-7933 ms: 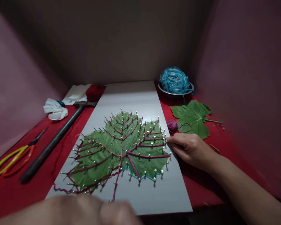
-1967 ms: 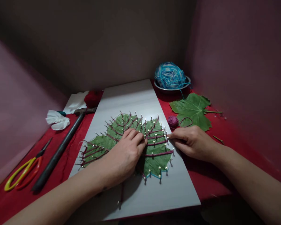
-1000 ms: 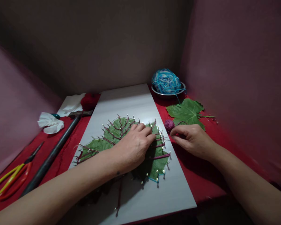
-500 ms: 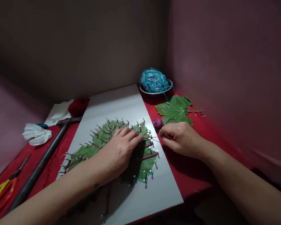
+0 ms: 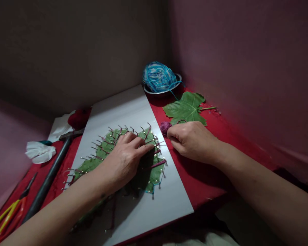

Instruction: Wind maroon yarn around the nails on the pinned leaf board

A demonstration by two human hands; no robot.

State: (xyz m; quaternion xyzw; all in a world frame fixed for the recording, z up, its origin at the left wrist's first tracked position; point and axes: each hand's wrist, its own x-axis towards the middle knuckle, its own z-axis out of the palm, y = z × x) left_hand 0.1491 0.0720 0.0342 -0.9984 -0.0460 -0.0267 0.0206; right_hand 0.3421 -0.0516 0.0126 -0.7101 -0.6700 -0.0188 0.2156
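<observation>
Red cloth (image 5: 205,184) lies beneath a pale board (image 5: 169,198) bearing a green leaf (image 5: 151,174). The left hand (image 5: 127,157) lies over the leaf, fingers bent (whether they grip anything, one cannot tell). The right hand (image 5: 191,141), closed beside the board near a purple yarn ball (image 5: 165,127), pinches a thread (image 5: 163,141) stretching toward nails (image 5: 148,124) along the leaf's edge.

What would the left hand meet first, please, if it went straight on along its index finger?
Probably the nails along the right edge of the leaf beneath it, though depth is unclear.
</observation>
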